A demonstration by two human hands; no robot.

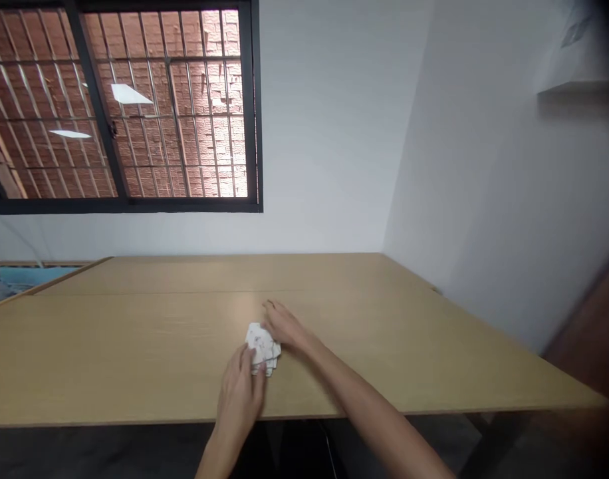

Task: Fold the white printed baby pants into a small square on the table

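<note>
A small, untidy stack of white playing cards (260, 342) with dark printed marks lies on the wooden table, its edges fanned unevenly. My left hand (239, 382) grips the stack at its lower left, fingers along the left edge and thumb near the bottom edge. At the upper right of the same cards, my right hand (283, 324) is closed with curled fingers against them and partly covers that corner. The marks on the cards are too small to read.
The wide wooden table (135, 352) has a seam across it and a front edge close to me. Behind it are a white wall (329, 133) and a barred window (185, 106). Light blue material (30, 274) shows beyond the table's left edge.
</note>
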